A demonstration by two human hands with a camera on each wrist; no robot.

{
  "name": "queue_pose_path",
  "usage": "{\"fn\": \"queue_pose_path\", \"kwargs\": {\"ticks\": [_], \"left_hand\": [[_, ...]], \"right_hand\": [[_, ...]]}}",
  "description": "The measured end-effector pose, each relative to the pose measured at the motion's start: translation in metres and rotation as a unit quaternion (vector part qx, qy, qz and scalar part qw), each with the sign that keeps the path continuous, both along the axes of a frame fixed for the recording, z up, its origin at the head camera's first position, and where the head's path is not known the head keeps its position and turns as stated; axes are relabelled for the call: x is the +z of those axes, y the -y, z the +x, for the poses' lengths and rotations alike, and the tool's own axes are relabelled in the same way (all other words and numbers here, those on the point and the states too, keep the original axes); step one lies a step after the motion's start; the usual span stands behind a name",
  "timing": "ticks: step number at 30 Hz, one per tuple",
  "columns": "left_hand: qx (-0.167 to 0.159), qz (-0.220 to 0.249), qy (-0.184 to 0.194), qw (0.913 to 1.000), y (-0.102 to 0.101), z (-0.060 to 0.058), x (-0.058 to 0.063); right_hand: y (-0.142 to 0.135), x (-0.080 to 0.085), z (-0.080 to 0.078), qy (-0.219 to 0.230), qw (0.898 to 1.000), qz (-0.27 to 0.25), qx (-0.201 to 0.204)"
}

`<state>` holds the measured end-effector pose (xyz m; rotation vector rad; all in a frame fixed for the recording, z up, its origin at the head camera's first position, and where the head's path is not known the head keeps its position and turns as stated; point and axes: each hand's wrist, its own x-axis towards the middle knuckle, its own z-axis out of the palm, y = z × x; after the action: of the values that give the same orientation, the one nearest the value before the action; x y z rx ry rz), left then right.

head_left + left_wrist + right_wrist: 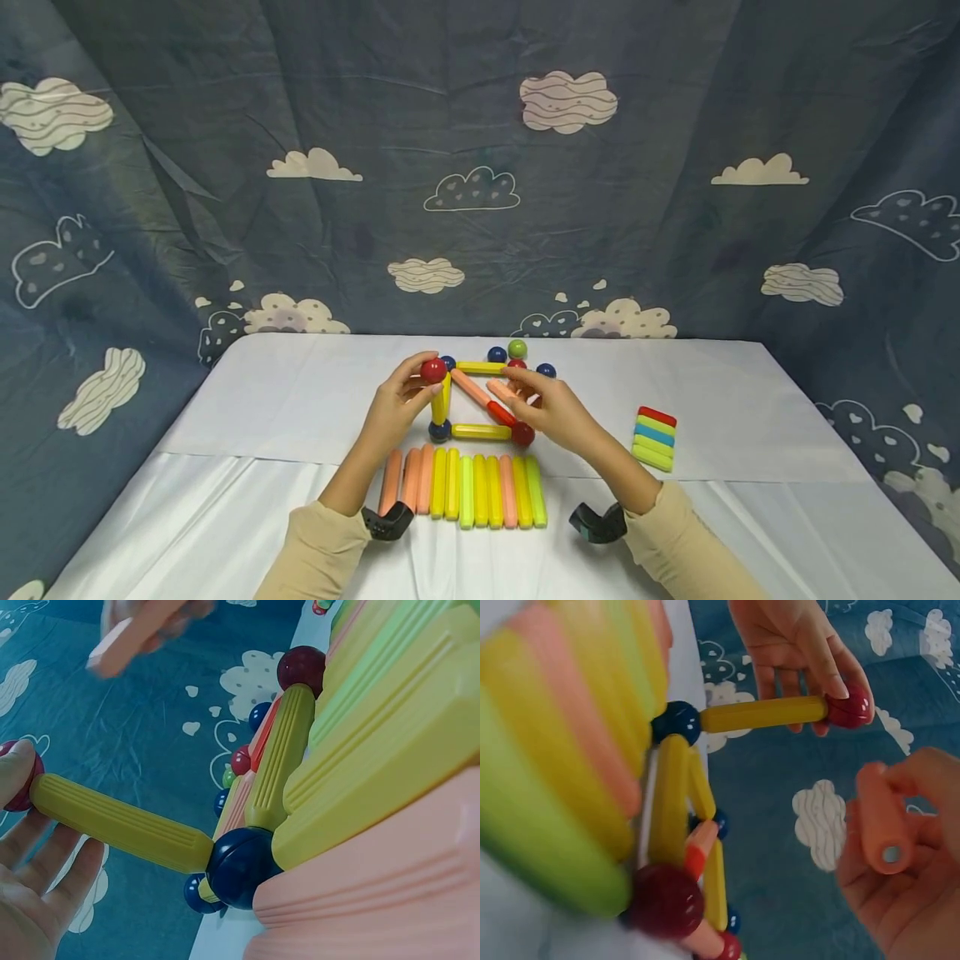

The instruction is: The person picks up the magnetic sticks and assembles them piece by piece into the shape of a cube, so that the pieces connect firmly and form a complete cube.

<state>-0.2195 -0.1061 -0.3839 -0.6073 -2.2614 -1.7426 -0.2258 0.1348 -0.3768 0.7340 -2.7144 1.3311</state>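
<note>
My left hand (392, 410) pinches a red ball (433, 370) between thumb and fingers. That ball tops an upright yellow stick (124, 821), whose lower end meets a dark blue ball (244, 866) at the frame's near left corner. Between the thumb and fingers of my right hand (558, 410) is a salmon stick (885, 817) with a round metal end, held in the air apart from the frame. Yellow sticks (482, 432) and balls form the flat frame on the table, and a salmon-and-red diagonal (472, 388) runs to a dark red ball (522, 433) at its near right.
Yellow, salmon and green sticks (480, 492) lie in a row on the white table (247, 417), just before the frame. Loose-looking blue (546, 371) and green balls (517, 349) sit at the back. Shorter coloured sticks (654, 437) are grouped on the right.
</note>
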Motion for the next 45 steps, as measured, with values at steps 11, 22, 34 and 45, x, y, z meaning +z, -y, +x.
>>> {"fn": "queue_pose_path", "kwargs": {"ticks": [11, 22, 34, 45], "left_hand": [[-0.005, 0.003, -0.01, 0.9999, 0.003, -0.016, -0.02], [-0.019, -0.004, -0.046, 0.9987, 0.002, -0.022, -0.021], [-0.031, -0.045, -0.035, 0.9979, -0.005, -0.034, -0.011], [-0.012, -0.069, -0.02, 0.9973, -0.009, -0.04, -0.011]], "right_hand": [[0.033, 0.023, -0.023, -0.056, 0.995, -0.028, 0.074], [0.034, 0.027, -0.028, -0.066, 0.993, -0.052, 0.087], [0.035, 0.032, -0.022, -0.018, 0.993, -0.077, 0.085], [-0.017, 0.024, -0.031, -0.002, 0.99, -0.14, 0.009]]}}
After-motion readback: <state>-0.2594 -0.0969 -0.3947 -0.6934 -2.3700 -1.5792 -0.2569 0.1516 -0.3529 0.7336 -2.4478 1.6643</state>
